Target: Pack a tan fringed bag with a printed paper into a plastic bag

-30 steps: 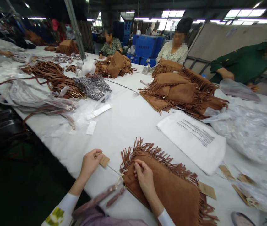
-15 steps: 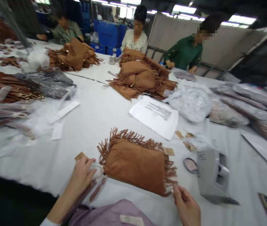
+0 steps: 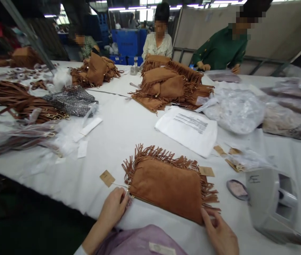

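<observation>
A brown suede pouch with fringe (image 3: 166,187) lies flat on the white table in front of me, its zipper edge facing me. At its near left corner, my left hand (image 3: 115,203) has its fingers closed around the zipper pull, most of which they hide. A tan paper tag (image 3: 107,178) on a string lies just beyond that hand. My right hand (image 3: 221,230) pinches the pouch's near right corner between thumb and finger. Another tan tag (image 3: 206,171) sticks out by the far right corner, beside the fringe.
A grey tape dispenser (image 3: 270,205) and a small round dish (image 3: 237,189) stand to the right. Beyond the pouch are a printed white bag (image 3: 187,129) and piled fringed pouches (image 3: 163,83). Brown straps (image 3: 20,101) lie left. Several people work across the table.
My left hand has gone from loosely spread beside the pouch's left end to closed at the zipper pull, uncovering the tag. My right hand has moved onto the near right corner. The view has shifted.
</observation>
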The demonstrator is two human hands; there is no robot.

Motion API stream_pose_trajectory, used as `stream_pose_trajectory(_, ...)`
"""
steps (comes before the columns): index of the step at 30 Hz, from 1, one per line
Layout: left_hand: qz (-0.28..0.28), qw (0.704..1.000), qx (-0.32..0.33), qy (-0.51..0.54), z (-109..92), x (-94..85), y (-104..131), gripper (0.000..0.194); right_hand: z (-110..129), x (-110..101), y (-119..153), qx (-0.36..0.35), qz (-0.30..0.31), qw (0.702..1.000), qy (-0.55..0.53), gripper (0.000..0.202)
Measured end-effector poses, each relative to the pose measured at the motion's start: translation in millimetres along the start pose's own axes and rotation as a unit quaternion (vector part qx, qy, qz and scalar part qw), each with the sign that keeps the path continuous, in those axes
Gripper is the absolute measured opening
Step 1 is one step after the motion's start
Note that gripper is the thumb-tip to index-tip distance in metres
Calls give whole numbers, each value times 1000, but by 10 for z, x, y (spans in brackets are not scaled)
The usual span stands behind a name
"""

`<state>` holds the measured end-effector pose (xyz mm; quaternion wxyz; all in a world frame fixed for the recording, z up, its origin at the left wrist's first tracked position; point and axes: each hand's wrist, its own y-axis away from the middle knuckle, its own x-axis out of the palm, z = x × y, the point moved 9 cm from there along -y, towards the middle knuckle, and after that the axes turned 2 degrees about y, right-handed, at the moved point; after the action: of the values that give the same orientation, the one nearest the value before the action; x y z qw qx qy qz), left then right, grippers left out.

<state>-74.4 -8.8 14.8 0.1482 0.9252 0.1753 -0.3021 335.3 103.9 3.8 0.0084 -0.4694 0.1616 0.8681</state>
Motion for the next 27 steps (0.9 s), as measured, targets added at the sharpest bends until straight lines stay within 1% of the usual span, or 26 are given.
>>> stream_pose_trajectory(2, 4, 999, -29, 37, 34, 4, 12, 27, 30, -6, -6, -23, 9, 999, -25, 49)
stream_pose_trajectory(4, 30, 987, -86, 129, 117, 69, 53, 30, 62, -32, 32, -42, 8, 997, -66, 43)
stream_pose_trajectory(5, 49, 973, -124, 191, 171, 128, 83, 30, 59, -32, 57, -39, 11, 994, -97, 42)
stream_pose_trajectory(7, 93, 922, -197, 319, 254, 291, 152, 34, -4, 23, 109, 5, 34, 980, -195, 39)
stream_pose_trajectory(8, 119, 892, -227, 372, 273, 385, 186, 36, -59, 72, 140, 43, 47, 963, -260, 37)
stream_pose_trajectory(9, 143, 864, -253, 411, 283, 475, 214, 38, -115, 131, 179, 85, 60, 939, -329, 35)
stream_pose_trajectory(10, 165, 840, -275, 438, 284, 559, 235, 38, -166, 191, 225, 127, 71, 908, -393, 33)
stream_pose_trajectory(11, 181, 822, -296, 452, 288, 632, 248, 38, -206, 241, 275, 163, 79, 877, -446, 32)
stream_pose_trajectory(13, 190, 802, -340, 454, 312, 735, 249, 37, -248, 309, 366, 212, 94, 826, -514, 31)
stream_pose_trajectory(14, 184, 796, -359, 452, 323, 762, 234, 36, -247, 331, 403, 225, 109, 810, -531, 29)
stream_pose_trajectory(15, 175, 790, -375, 453, 329, 778, 212, 36, -239, 345, 433, 234, 127, 800, -538, 27)
stream_pose_trajectory(18, 150, 760, -403, 487, 304, 793, 129, 37, -202, 362, 471, 240, 177, 794, -529, 21)
stream_pose_trajectory(20, 133, 742, -407, 515, 289, 784, 72, 35, -193, 365, 448, 237, 190, 800, -518, 19)
stream_pose_trajectory(23, 91, 731, -412, 536, 331, 748, 13, 26, -205, 391, 383, 223, 194, 825, -482, 29)
stream_pose_trajectory(25, 72, 720, -418, 550, 365, 742, 6, 20, -198, 415, 355, 202, 204, 843, -456, 37)
stream_pose_trajectory(27, 71, 706, -420, 566, 382, 745, 19, 16, -163, 433, 366, 176, 222, 845, -454, 40)
